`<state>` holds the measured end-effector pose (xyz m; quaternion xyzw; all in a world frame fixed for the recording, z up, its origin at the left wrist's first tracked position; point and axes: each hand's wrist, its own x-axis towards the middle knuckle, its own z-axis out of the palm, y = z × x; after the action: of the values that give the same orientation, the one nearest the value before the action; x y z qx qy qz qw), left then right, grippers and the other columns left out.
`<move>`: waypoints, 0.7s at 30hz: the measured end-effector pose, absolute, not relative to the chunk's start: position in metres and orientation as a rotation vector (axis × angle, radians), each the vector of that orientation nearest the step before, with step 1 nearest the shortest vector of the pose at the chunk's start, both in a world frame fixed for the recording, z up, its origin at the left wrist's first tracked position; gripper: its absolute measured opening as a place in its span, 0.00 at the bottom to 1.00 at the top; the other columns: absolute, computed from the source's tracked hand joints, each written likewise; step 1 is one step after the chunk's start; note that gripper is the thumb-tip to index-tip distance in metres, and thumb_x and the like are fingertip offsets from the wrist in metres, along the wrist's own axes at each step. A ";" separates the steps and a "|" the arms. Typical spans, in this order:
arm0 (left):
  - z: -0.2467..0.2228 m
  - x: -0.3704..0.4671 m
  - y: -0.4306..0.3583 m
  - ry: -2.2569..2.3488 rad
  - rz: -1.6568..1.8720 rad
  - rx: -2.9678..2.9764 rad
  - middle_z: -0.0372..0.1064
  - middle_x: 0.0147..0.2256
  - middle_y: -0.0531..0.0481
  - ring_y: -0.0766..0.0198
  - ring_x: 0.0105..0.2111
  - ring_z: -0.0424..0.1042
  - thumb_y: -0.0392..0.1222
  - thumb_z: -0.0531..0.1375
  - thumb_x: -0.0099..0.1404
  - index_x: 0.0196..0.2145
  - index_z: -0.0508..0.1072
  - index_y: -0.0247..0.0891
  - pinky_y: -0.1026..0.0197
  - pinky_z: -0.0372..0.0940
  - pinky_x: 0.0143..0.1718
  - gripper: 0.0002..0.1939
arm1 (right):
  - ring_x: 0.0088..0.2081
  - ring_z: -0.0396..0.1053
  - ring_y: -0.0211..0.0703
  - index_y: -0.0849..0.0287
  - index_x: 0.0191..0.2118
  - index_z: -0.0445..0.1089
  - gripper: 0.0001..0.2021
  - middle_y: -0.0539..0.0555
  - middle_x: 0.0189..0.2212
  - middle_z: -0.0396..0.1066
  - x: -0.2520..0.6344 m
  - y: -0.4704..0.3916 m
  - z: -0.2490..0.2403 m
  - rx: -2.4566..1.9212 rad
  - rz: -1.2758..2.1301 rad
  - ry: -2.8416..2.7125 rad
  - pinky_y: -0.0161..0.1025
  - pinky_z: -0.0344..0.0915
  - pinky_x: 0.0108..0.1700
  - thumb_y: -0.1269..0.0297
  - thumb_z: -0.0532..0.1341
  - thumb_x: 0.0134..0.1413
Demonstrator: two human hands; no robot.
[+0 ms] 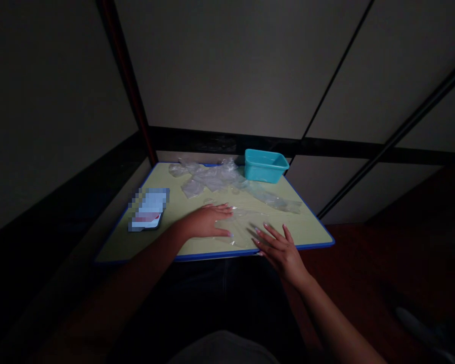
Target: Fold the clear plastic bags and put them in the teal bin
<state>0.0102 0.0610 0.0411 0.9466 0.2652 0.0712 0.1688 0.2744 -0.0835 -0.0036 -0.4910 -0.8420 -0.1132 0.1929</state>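
Note:
A clear plastic bag (242, 222) lies spread on the small table near its front edge. My left hand (208, 221) rests on the bag's left side, open, with the fingers stretched to the right. Over the bag's right side is my right hand (282, 250), open with the fingers spread; whether its fingertips touch the plastic I cannot tell. Beyond the hands sits a crumpled heap of clear plastic bags (216, 177). Another flattened clear bag (276, 198) extends from the heap toward the right.
The pale table (200, 247) has a blue rim. A turquoise plastic basket (263, 173) stands at its back right. On the left lies a phone (151, 207) with a lit, blurred screen. Panelled walls (227, 65) rise close behind, and reddish floor (349, 263) shows at right.

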 end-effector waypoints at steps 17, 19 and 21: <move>0.028 0.022 0.001 0.997 0.244 2.844 0.43 0.65 0.42 0.54 0.65 0.43 0.60 0.54 0.62 0.64 0.52 0.39 0.45 0.38 0.63 0.38 | 0.61 0.55 0.49 0.49 0.50 0.71 0.14 0.55 0.54 0.68 0.279 -0.081 0.018 -1.268 -0.134 -2.294 0.61 0.40 0.63 0.63 0.54 0.61; 0.028 0.025 -0.001 1.009 0.289 2.858 0.47 0.64 0.44 0.56 0.64 0.46 0.54 0.53 0.65 0.62 0.56 0.41 0.46 0.40 0.63 0.31 | 0.61 0.57 0.50 0.49 0.49 0.72 0.13 0.56 0.53 0.68 0.280 -0.079 0.021 -1.231 -0.081 -2.267 0.62 0.42 0.62 0.63 0.55 0.61; 0.027 0.027 -0.002 1.011 0.324 2.871 0.50 0.63 0.46 0.58 0.63 0.50 0.48 0.52 0.67 0.61 0.58 0.42 0.47 0.42 0.63 0.26 | 0.60 0.59 0.50 0.49 0.48 0.72 0.13 0.57 0.52 0.69 0.282 -0.077 0.024 -1.195 -0.023 -2.238 0.62 0.44 0.61 0.63 0.56 0.61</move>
<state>0.0271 -0.0016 0.0275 0.9371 0.3301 0.1058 0.0402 0.2820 -0.0770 0.0237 -0.4497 -0.8421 -0.0085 0.2976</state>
